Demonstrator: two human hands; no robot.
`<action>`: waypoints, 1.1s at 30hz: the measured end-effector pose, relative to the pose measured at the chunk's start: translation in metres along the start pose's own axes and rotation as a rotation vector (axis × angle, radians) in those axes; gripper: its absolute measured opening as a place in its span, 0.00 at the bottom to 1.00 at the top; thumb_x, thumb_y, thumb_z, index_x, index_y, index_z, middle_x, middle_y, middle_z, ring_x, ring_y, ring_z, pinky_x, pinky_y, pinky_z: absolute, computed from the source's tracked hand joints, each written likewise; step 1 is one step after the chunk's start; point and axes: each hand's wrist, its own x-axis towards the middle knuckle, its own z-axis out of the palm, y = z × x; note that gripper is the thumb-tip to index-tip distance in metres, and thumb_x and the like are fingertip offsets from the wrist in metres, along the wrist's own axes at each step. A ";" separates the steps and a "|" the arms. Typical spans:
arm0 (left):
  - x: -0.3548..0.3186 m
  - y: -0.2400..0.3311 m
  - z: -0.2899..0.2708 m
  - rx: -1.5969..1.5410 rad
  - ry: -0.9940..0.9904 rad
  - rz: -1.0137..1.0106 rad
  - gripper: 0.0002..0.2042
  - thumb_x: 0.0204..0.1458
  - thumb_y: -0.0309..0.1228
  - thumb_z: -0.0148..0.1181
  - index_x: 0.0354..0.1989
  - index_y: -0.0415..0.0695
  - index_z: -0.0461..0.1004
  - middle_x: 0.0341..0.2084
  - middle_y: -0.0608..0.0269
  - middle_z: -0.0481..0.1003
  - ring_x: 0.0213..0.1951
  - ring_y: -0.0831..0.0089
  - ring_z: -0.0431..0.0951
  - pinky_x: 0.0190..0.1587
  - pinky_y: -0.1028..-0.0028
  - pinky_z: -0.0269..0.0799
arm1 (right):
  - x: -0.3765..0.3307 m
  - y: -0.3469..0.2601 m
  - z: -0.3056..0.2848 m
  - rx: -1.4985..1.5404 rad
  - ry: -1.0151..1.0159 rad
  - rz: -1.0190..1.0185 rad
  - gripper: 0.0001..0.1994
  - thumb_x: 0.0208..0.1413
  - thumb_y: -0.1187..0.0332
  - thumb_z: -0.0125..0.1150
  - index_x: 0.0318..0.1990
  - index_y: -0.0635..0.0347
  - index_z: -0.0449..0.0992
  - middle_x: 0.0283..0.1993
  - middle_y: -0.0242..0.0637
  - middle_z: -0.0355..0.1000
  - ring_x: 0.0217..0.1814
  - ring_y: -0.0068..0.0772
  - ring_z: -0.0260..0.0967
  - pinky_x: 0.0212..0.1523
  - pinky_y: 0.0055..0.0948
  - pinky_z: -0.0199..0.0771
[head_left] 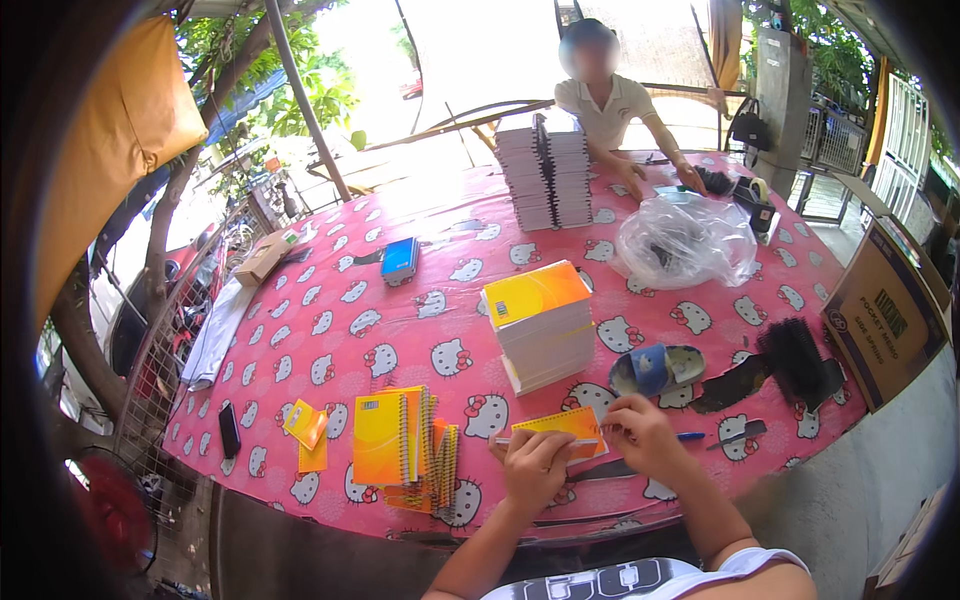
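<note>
A small yellow-orange notepad (560, 424) lies on the table in front of me, a row of holes along its far edge. My left hand (535, 466) is closed on its near left side. At the pad's right end my right hand (645, 437) has its fingers pinched together; what they hold, if anything, is too small to make out. Left of my hands sits a pile of yellow spiral notebooks (385, 440). Just beyond the pad rises a tall stack of yellow-covered pads (545, 340). A blue slide sandal (655, 370) rests beyond my right hand.
Black spiral coils (800, 360) lie at the right, near a cardboard box (885, 315). A blue pen (690, 436) is beside my right hand. Far off, a co-worker (615, 110) reaches past tall notebook stacks (545, 180) and a clear plastic bag (690, 240). A phone (229, 430) lies left.
</note>
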 end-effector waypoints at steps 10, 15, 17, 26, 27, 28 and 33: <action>-0.002 -0.001 -0.004 0.023 -0.015 0.001 0.07 0.42 0.36 0.66 0.31 0.53 0.80 0.29 0.76 0.79 0.31 0.76 0.72 0.53 0.61 0.47 | -0.001 -0.006 0.011 -0.011 0.074 0.081 0.07 0.50 0.69 0.64 0.34 0.63 0.78 0.24 0.38 0.71 0.25 0.29 0.71 0.28 0.26 0.69; -0.003 -0.004 -0.003 0.011 -0.014 0.004 0.08 0.42 0.37 0.66 0.31 0.53 0.80 0.28 0.76 0.79 0.30 0.76 0.72 0.53 0.60 0.47 | 0.003 -0.002 0.012 0.280 0.090 0.269 0.06 0.48 0.72 0.66 0.32 0.66 0.78 0.24 0.36 0.73 0.25 0.20 0.68 0.27 0.20 0.68; -0.002 -0.002 -0.003 0.016 -0.009 0.006 0.07 0.42 0.37 0.67 0.31 0.53 0.80 0.28 0.76 0.79 0.30 0.76 0.72 0.52 0.60 0.48 | 0.005 0.004 0.007 0.295 0.031 0.258 0.06 0.48 0.73 0.66 0.32 0.67 0.78 0.25 0.35 0.74 0.25 0.18 0.67 0.28 0.19 0.67; -0.001 -0.004 -0.002 -0.005 0.003 0.008 0.10 0.40 0.38 0.68 0.32 0.53 0.81 0.27 0.74 0.79 0.29 0.76 0.72 0.50 0.62 0.49 | 0.006 0.011 0.012 0.245 -0.038 0.194 0.05 0.46 0.74 0.68 0.31 0.64 0.79 0.25 0.31 0.74 0.25 0.14 0.66 0.27 0.19 0.66; 0.000 -0.002 -0.003 0.010 0.012 0.024 0.11 0.39 0.36 0.69 0.32 0.51 0.81 0.26 0.72 0.79 0.28 0.76 0.72 0.47 0.66 0.53 | 0.006 0.011 0.011 0.294 -0.080 0.231 0.05 0.46 0.73 0.67 0.31 0.64 0.79 0.25 0.32 0.73 0.25 0.15 0.66 0.27 0.19 0.66; 0.003 0.001 -0.006 0.025 0.020 0.041 0.11 0.38 0.34 0.70 0.32 0.49 0.81 0.25 0.71 0.79 0.28 0.75 0.71 0.43 0.70 0.56 | 0.006 0.010 0.008 0.343 -0.121 0.267 0.05 0.46 0.73 0.67 0.31 0.64 0.79 0.25 0.33 0.73 0.25 0.16 0.66 0.27 0.20 0.66; -0.001 -0.001 -0.004 -0.032 0.041 -0.005 0.12 0.36 0.32 0.71 0.32 0.47 0.80 0.24 0.69 0.78 0.28 0.73 0.71 0.41 0.72 0.58 | 0.005 -0.006 -0.001 0.031 -0.195 0.099 0.07 0.48 0.70 0.65 0.35 0.60 0.79 0.28 0.37 0.71 0.28 0.27 0.69 0.29 0.26 0.69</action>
